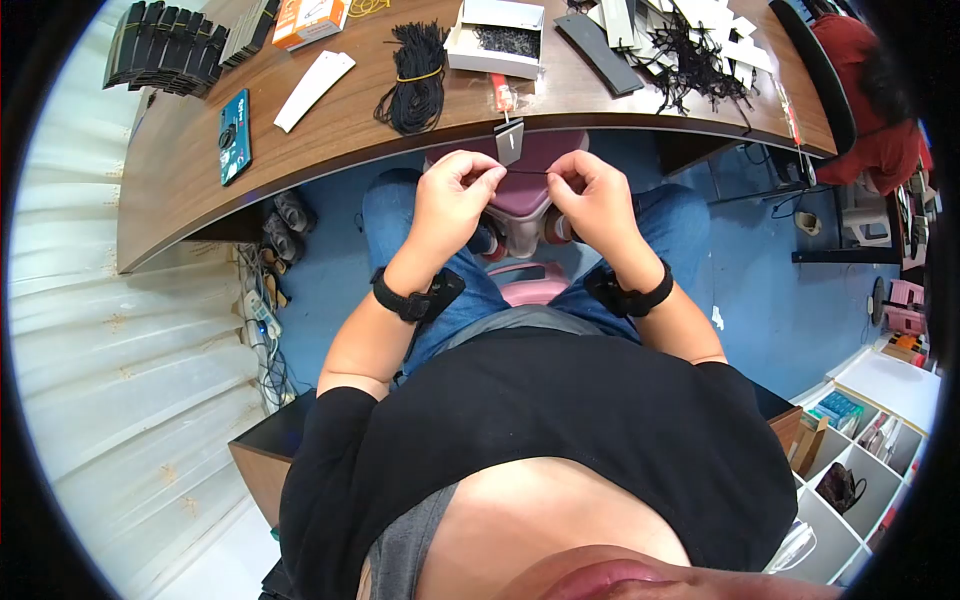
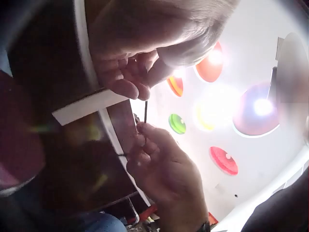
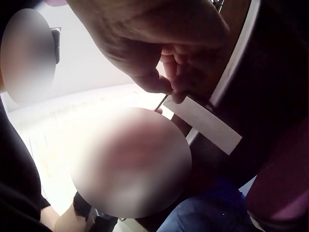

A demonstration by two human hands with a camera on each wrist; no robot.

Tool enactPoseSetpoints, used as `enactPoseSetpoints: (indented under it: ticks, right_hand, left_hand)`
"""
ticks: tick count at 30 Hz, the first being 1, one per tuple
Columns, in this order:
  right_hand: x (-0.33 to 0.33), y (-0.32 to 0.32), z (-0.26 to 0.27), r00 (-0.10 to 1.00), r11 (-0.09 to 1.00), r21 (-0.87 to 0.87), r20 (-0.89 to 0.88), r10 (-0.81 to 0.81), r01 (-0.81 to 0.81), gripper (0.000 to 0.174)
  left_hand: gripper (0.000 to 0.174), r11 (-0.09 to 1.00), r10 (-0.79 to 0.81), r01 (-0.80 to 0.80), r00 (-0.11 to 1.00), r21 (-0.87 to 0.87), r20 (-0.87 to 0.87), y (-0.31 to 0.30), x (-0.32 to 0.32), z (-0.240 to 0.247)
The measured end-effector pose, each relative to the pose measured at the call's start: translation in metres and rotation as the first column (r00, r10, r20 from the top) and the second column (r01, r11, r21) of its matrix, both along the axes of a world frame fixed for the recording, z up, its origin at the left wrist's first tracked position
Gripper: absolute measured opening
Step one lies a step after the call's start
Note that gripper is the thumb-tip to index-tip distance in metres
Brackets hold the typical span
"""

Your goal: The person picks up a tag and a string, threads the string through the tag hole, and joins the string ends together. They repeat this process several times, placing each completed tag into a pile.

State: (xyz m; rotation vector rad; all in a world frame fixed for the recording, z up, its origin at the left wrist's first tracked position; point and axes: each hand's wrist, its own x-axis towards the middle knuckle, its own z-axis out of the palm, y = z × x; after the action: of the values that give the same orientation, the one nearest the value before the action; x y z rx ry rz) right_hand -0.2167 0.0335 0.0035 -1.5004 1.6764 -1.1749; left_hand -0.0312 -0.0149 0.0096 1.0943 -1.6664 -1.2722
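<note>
In the head view a short black cord [image 1: 527, 173] stretches between both hands, just off the desk's front edge. My left hand [image 1: 452, 200] pinches one end between thumb and fingers. The other end is pinched by my right hand [image 1: 598, 200]. A rectangular hang tag [image 1: 509, 143], grey on its upper face, hangs by the desk edge between the hands. From below, its pale side shows in the left wrist view, where the tag [image 2: 89, 107] lies behind the taut cord [image 2: 146, 112]. The right wrist view shows the tag [image 3: 207, 124] beside the right fingertips.
On the desk [image 1: 330, 130] lie a banded bundle of black cords [image 1: 415, 80], a white box [image 1: 495, 62] of small black pieces and a pile of tags with strings [image 1: 700, 60]. Stacked dark tags [image 1: 165, 50] and a teal box [image 1: 235, 137] stand left. Another person [image 1: 865, 110] sits right.
</note>
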Motion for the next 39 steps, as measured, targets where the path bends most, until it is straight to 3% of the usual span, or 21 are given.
enactPoseSetpoints:
  ticks: [4, 6, 7, 11, 14, 17, 20, 23, 26, 29, 32, 34, 35, 38, 39]
  right_hand:
    - [0.002, 0.0, 0.007, 0.987, 0.983, -0.154, -0.141, 0.077, -0.098, 0.013]
    - [0.009, -0.001, 0.019, 0.986, 0.976, -0.142, -0.055, 0.157, -0.163, 0.014]
    - [0.011, -0.001, 0.023, 0.981, 0.971, -0.138, -0.012, 0.195, -0.195, 0.014]
    - [0.007, -0.012, 0.015, 0.966, 0.96, -0.112, -0.071, 0.25, -0.256, 0.013]
    - [0.008, -0.014, 0.025, 0.96, 0.96, 0.01, -0.027, 0.279, -0.279, 0.013]
    - [0.013, -0.017, 0.024, 0.974, 0.966, -0.136, 0.016, 0.224, -0.22, 0.012]
    - [0.009, -0.014, 0.027, 0.941, 0.945, 0.002, 0.092, 0.326, -0.327, 0.01]
    - [0.006, -0.017, 0.023, 0.957, 0.96, 0.008, -0.078, 0.279, -0.279, 0.009]
    - [0.006, -0.023, 0.018, 0.977, 0.976, -0.108, -0.123, 0.174, -0.187, 0.009]
    - [0.007, -0.029, 0.016, 0.993, 0.991, -0.066, 0.002, 0.118, -0.117, 0.01]
    - [0.005, -0.034, -0.003, 0.988, 0.99, 0.03, 0.08, 0.133, -0.135, 0.011]
    - [0.005, -0.032, -0.013, 0.975, 0.977, 0.058, 0.096, 0.2, -0.206, 0.011]
    - [0.006, -0.029, -0.018, 0.964, 0.965, 0.137, 0.177, 0.2, -0.225, 0.01]
    - [0.008, -0.027, -0.028, 0.926, 0.925, 0.282, 0.347, 0.151, -0.256, 0.015]
    - [0.008, -0.029, -0.029, 0.947, 0.923, 0.284, 0.263, 0.183, -0.258, 0.012]
  left_hand:
    - [0.006, 0.99, -0.038, 0.059, 0.986, 0.125, -0.165, -0.003, 0.003, -0.007]
    - [0.007, 0.987, -0.116, 0.13, 0.983, 0.094, -0.143, -0.002, 0.002, -0.007]
    - [0.008, 0.966, -0.173, 0.2, 0.971, 0.165, -0.166, -0.003, 0.001, -0.005]
    - [0.007, 0.937, -0.187, 0.229, 0.967, 0.263, -0.175, -0.011, 0.002, 0.002]
    - [0.007, 0.94, -0.24, 0.26, 0.964, 0.223, -0.114, -0.014, 0.003, 0.003]
    - [0.006, 0.957, -0.239, 0.252, 0.966, 0.146, -0.101, -0.014, 0.001, 0.004]
    - [0.008, 0.96, -0.279, 0.278, 0.96, 0.022, 0.024, -0.015, 0.003, 0.004]
    - [0.007, 0.967, -0.198, 0.218, 0.969, -0.132, 0.147, -0.011, 0.001, 0.013]
    - [0.006, 0.927, -0.05, 0.141, 0.965, -0.348, 0.258, -0.012, -0.001, 0.015]
    - [0.007, 0.86, 0.072, 0.053, 0.972, -0.507, 0.223, -0.016, -0.004, 0.009]
    - [0.008, 0.934, 0.046, 0.04, 0.972, -0.355, 0.231, -0.02, -0.005, -0.008]
    - [0.01, 0.996, -0.054, 0.054, 0.998, -0.073, 0.011, -0.015, -0.008, -0.018]
    - [0.011, 0.997, -0.024, 0.036, 0.984, 0.068, -0.177, -0.011, -0.012, -0.022]
    - [0.013, 0.963, 0.007, 0.095, 0.927, 0.252, -0.375, -0.011, -0.017, -0.036]
    - [0.016, 0.96, 0.017, 0.091, 0.924, 0.264, -0.382, -0.01, -0.02, -0.04]
